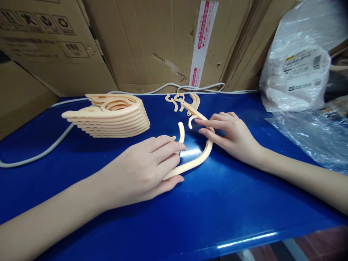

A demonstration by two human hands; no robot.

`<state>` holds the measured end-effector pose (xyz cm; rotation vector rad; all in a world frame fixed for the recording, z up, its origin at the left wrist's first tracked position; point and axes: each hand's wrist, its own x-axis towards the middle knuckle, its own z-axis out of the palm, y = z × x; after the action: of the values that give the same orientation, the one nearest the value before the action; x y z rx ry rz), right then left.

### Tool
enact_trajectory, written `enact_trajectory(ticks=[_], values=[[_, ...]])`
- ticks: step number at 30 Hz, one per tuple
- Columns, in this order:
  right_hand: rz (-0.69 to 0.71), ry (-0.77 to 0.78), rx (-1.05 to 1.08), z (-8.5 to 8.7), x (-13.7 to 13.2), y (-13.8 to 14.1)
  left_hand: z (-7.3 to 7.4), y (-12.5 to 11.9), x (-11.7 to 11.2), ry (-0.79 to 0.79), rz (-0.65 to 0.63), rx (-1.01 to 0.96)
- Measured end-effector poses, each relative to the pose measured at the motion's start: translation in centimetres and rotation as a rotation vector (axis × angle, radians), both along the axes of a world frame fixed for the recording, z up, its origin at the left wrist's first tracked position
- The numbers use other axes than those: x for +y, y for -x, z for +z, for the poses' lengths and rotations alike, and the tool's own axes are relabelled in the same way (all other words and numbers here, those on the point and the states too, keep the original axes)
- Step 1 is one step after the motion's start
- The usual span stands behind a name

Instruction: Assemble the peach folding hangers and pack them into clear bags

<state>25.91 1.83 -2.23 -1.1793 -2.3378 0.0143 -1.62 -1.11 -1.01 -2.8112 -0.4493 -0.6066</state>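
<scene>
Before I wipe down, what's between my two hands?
The head view shows a long curved cream piece spanning left hand to right hand, with a short curved part by the left and a small hook by the right.

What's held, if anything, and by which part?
The curved cream piece: the left hand holds its nearer arm; the right hand touches it just past the bend, grip unclear.

Bearing the characters "合格证", a carton also shows a row of handling signs, recycling arrows among them. Red Chinese print, too small to read surely, runs down white tape; a barcode and blurred lettering mark plastic wrapping.
</scene>
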Motion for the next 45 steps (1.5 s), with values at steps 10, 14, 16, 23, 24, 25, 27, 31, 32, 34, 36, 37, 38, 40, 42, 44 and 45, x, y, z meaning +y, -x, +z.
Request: enact_trajectory(ticks=[10, 14, 16, 23, 24, 25, 27, 31, 32, 34, 36, 37, 38, 40, 42, 44, 45], values=[[0.026, -0.026, -0.007, -0.23, -0.03, 0.23, -0.07, -0.12, -0.48, 0.053, -0.024, -0.059], [0.022, -0.023, -0.017, -0.25, -0.03, 0.24, -0.23, -0.19, -0.54, 0.051, -0.032, -0.071], [0.022, -0.023, -0.016, -0.24, -0.04, 0.24, -0.25, -0.22, -0.57, 0.056, -0.037, -0.077], [0.020, -0.057, -0.032, -0.28, -0.04, 0.37, -0.26, -0.07, -0.51, 0.069, -0.040, -0.065], [0.019, -0.065, -0.036, -0.30, -0.04, 0.38, -0.30, -0.05, -0.52, 0.070, -0.042, -0.062], [0.020, -0.074, -0.040, -0.33, -0.04, 0.38, -0.33, -0.03, -0.53, 0.069, -0.043, -0.062], [0.021, -0.087, -0.044, -0.40, -0.03, 0.37, -0.39, -0.03, -0.55, 0.069, -0.039, -0.058], [0.040, -0.084, -0.042, -0.47, 0.00, 0.34, -0.35, -0.08, -0.63, 0.067, -0.036, -0.039], [0.053, -0.080, -0.042, -0.47, 0.01, 0.35, -0.31, -0.10, -0.66, 0.065, -0.041, -0.035], [0.088, -0.071, -0.041, -0.41, 0.00, 0.40, -0.26, -0.11, -0.70, 0.058, -0.047, -0.031], [0.122, -0.056, -0.043, -0.30, -0.05, 0.48, -0.24, -0.12, -0.75, 0.047, -0.043, -0.032], [0.135, -0.047, -0.045, -0.22, -0.09, 0.52, -0.24, -0.12, -0.76, 0.043, -0.041, -0.036], [0.144, -0.038, -0.048, -0.14, -0.13, 0.57, -0.25, -0.11, -0.77, 0.040, -0.041, -0.038], [0.157, -0.024, -0.049, 0.01, -0.21, 0.64, -0.29, -0.12, -0.74, 0.043, -0.049, -0.044], [0.173, -0.014, -0.040, 0.11, -0.25, 0.66, -0.33, -0.12, -0.64, 0.049, -0.056, -0.046], [0.199, -0.015, -0.032, 0.15, -0.25, 0.65, -0.36, -0.10, -0.50, 0.053, -0.060, -0.050], [0.217, -0.025, -0.028, 0.14, -0.25, 0.63, -0.36, -0.09, -0.44, 0.055, -0.060, -0.052]])
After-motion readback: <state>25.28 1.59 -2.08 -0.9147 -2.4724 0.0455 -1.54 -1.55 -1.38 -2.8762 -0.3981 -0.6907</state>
